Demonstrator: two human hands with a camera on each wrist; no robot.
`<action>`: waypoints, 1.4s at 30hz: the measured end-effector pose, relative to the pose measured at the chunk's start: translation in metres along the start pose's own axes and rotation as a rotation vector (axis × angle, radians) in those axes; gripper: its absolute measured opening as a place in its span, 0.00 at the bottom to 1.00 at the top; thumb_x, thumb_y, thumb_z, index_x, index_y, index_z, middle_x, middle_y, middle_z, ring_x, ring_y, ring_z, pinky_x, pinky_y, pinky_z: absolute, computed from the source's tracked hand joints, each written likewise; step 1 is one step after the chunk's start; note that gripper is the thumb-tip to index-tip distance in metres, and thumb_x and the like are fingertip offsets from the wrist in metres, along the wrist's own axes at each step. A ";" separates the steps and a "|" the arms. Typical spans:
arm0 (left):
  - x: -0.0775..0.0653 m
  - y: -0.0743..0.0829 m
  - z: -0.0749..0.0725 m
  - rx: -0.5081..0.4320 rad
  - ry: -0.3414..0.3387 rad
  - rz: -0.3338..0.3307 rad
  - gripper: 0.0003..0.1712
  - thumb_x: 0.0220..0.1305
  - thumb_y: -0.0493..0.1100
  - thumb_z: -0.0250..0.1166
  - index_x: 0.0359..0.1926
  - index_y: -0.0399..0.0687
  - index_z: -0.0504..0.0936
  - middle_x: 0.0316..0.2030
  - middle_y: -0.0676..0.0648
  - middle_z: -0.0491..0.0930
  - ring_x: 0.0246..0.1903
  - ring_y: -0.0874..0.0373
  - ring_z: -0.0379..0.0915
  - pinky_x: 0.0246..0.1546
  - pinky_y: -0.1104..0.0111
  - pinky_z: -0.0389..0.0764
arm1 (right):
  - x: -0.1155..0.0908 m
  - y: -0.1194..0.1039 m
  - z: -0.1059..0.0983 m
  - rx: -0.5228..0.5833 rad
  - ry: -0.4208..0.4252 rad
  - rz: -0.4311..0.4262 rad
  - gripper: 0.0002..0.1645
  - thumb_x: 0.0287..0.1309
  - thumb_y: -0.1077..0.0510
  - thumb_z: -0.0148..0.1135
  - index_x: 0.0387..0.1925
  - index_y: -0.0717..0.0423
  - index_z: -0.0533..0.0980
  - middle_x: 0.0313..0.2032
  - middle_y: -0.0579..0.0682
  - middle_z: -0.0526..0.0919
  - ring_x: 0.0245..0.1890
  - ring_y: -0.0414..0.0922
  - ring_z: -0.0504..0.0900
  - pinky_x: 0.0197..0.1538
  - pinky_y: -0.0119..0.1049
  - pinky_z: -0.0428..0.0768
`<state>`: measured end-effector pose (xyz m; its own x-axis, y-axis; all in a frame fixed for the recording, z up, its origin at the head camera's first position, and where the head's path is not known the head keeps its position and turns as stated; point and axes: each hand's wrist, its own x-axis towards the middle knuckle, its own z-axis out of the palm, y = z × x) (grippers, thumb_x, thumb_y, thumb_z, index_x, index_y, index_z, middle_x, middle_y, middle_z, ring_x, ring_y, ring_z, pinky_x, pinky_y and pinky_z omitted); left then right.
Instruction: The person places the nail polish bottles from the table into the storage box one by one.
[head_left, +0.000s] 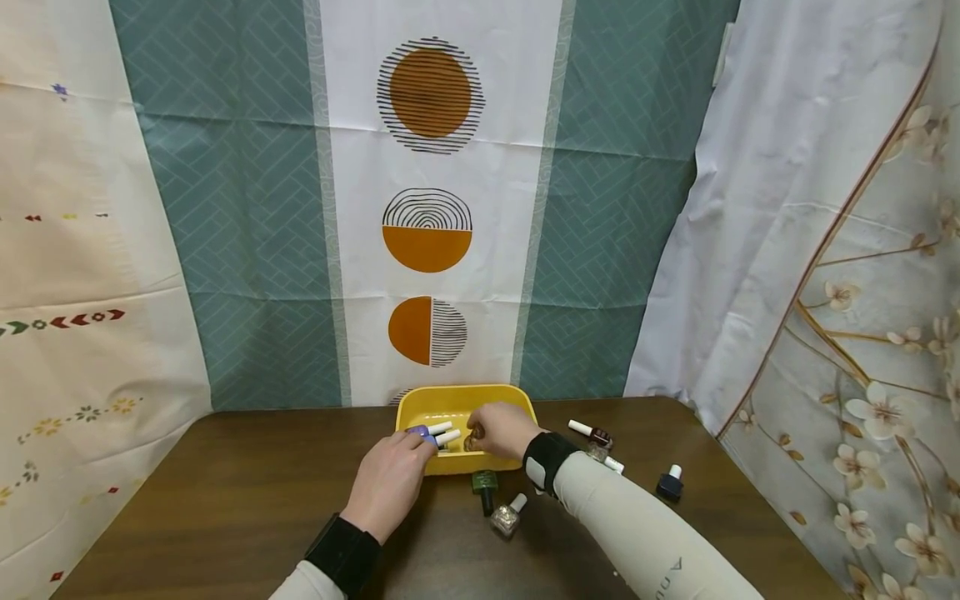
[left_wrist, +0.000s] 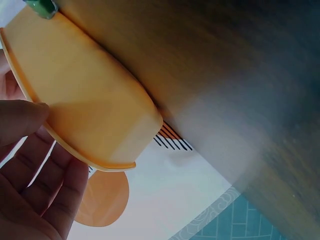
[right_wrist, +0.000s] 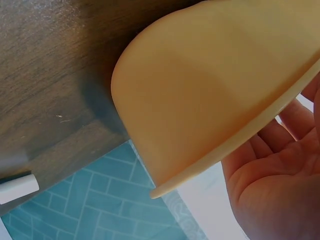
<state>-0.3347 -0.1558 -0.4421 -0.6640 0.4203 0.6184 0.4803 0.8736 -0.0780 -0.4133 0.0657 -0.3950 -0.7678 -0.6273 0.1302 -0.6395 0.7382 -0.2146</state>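
A yellow basket stands at the back of the table. My left hand reaches over its front left rim, fingertips at a purple-blue nail polish bottle with a white cap; the fingers hide part of it. Beside it in the basket lies another purple nail polish bottle. In the left wrist view the thumb overlaps the rim, and the other fingers curl behind it. My right hand bends into the basket's right side and pinches a gold-brown nail polish bottle, mostly covered by the fingers.
In front of the basket lie a green nail polish bottle and a glittery one. To the right are a dark red bottle, a clear glittery one and a dark navy bottle. Patterned curtains hang behind the table.
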 end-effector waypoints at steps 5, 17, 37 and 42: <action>0.001 0.000 0.000 -0.005 -0.010 -0.007 0.11 0.60 0.34 0.84 0.40 0.47 0.91 0.41 0.50 0.88 0.41 0.52 0.83 0.48 0.60 0.88 | 0.001 0.000 0.000 0.003 0.004 0.000 0.08 0.66 0.61 0.79 0.33 0.57 0.85 0.22 0.41 0.74 0.26 0.40 0.71 0.34 0.37 0.70; 0.000 0.002 0.000 0.005 -0.015 -0.014 0.11 0.60 0.35 0.84 0.41 0.48 0.91 0.41 0.50 0.88 0.42 0.52 0.84 0.48 0.60 0.88 | 0.002 0.003 0.004 0.015 0.002 0.022 0.07 0.65 0.60 0.81 0.40 0.57 0.88 0.27 0.41 0.81 0.29 0.39 0.75 0.39 0.37 0.77; 0.000 0.003 -0.002 0.007 -0.034 -0.029 0.11 0.61 0.35 0.84 0.42 0.48 0.92 0.43 0.50 0.88 0.43 0.52 0.84 0.50 0.60 0.88 | -0.005 0.000 -0.001 0.036 0.011 0.053 0.20 0.68 0.57 0.79 0.57 0.62 0.88 0.47 0.54 0.92 0.48 0.51 0.89 0.58 0.50 0.86; 0.001 0.003 -0.004 -0.003 -0.042 -0.027 0.12 0.60 0.34 0.84 0.43 0.46 0.91 0.43 0.49 0.89 0.43 0.52 0.84 0.51 0.59 0.88 | -0.007 0.003 0.000 0.036 0.025 0.069 0.22 0.73 0.53 0.75 0.62 0.60 0.86 0.55 0.55 0.91 0.57 0.53 0.88 0.63 0.52 0.85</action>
<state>-0.3316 -0.1540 -0.4383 -0.7004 0.4065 0.5867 0.4636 0.8841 -0.0590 -0.4096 0.0729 -0.3965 -0.8112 -0.5681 0.1384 -0.5833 0.7700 -0.2585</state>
